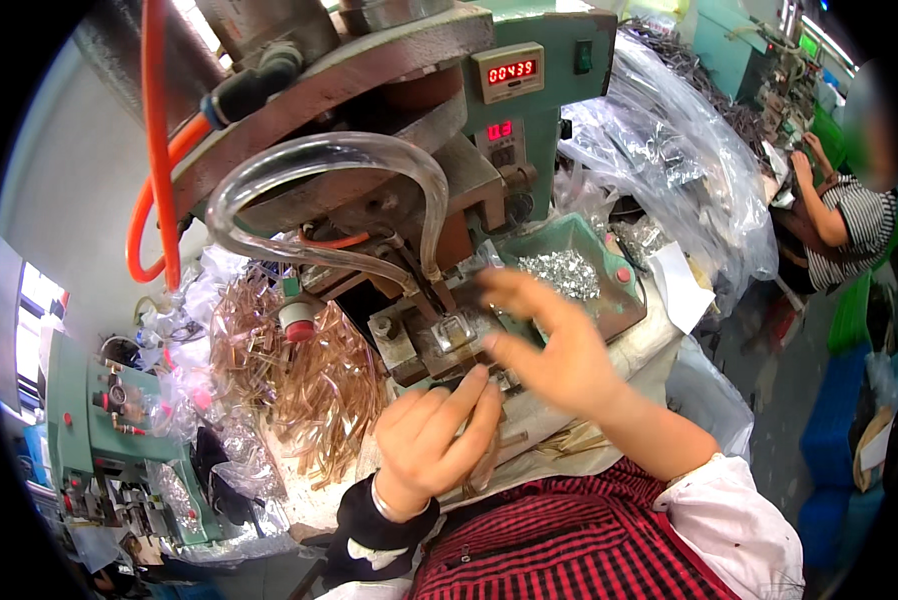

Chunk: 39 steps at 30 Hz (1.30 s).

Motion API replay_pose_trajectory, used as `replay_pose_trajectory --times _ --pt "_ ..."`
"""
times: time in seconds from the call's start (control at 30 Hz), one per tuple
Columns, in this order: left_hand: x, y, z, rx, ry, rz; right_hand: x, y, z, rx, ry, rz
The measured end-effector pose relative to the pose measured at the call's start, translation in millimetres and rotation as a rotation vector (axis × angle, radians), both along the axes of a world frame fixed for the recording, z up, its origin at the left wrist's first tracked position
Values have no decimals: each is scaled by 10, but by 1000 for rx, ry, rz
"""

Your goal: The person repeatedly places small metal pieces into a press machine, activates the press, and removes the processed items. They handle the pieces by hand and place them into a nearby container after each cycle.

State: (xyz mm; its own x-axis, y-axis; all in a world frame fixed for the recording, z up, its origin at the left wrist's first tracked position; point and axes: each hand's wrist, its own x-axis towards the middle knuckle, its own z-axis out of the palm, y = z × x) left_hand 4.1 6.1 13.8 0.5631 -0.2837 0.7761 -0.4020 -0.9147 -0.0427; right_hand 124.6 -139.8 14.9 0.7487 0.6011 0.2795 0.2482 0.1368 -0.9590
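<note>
My left hand is at the front edge of the press die, its fingers curled and the index fingertip near the metal block. A brownish see-through strip shows beneath these fingers and seems to be held in them; the thumb is hidden. My right hand hovers at the right of the die, fingers and thumb apart, slightly blurred, with nothing seen in it. Between the clamp blocks, a small shiny squarish piece sits on the die. Beyond my right hand stands a green tray with many small silvery pieces.
The press head with a clear looped hose and an orange hose hangs overhead. Brown strips are heaped left, beside a red button. Plastic sheeting lies behind the tray. A co-worker works at far right.
</note>
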Motion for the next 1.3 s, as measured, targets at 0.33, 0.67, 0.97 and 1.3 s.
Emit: replay_pose_trajectory --times 0.33,0.67,0.97,1.3 --pt "121 74 -191 -67 -23 -40 618 -692 -886 -302 -182 -573" --pt "-348 -151 -254 -296 100 142 474 -387 -1037 -698 -567 -612" --pt "-876 1010 73 -366 -34 747 485 -636 -1010 -201 -79 -555" --pt "-464 1722 -1166 -261 224 836 358 -769 -769 -138 -151 -551"
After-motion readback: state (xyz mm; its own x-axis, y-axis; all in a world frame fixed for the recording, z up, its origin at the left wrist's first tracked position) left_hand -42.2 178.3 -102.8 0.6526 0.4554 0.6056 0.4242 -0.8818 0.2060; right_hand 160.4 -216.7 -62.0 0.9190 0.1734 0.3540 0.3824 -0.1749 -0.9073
